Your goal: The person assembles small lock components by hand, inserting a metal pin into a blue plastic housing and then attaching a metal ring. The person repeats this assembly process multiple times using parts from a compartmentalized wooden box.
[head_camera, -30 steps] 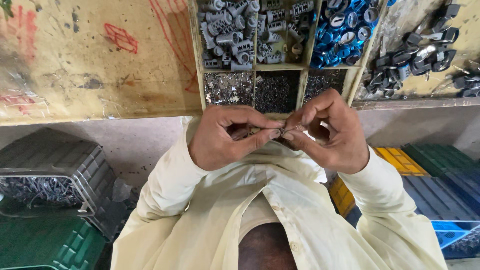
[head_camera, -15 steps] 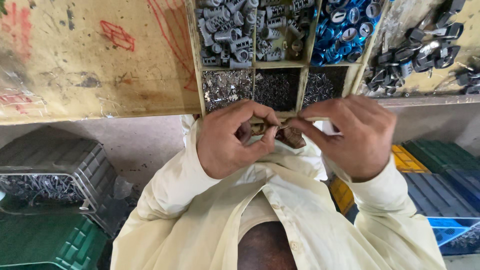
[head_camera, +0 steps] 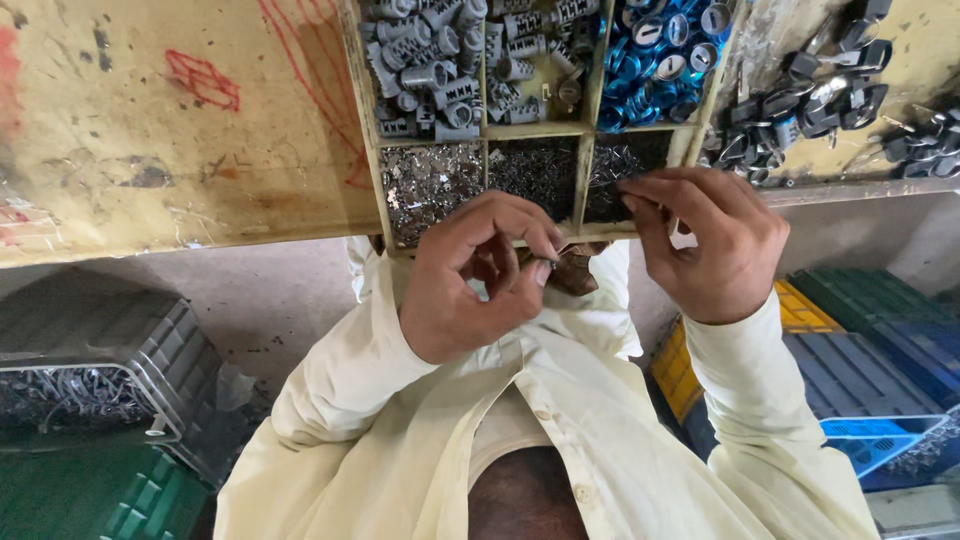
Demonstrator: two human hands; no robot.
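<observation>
Two hands: left hand (head_camera: 480, 275) pinches a small part (head_camera: 548, 263); right hand (head_camera: 715, 240) picks pins (head_camera: 612, 165), best one only.

The left hand (head_camera: 480, 275) pinches a part too small to tell, hidden by fingers. The tray (head_camera: 365, 120) at twelve o'clock is cut off by the top edge, the green crate (head_camera: 90, 495) at seven by the bottom.
</observation>
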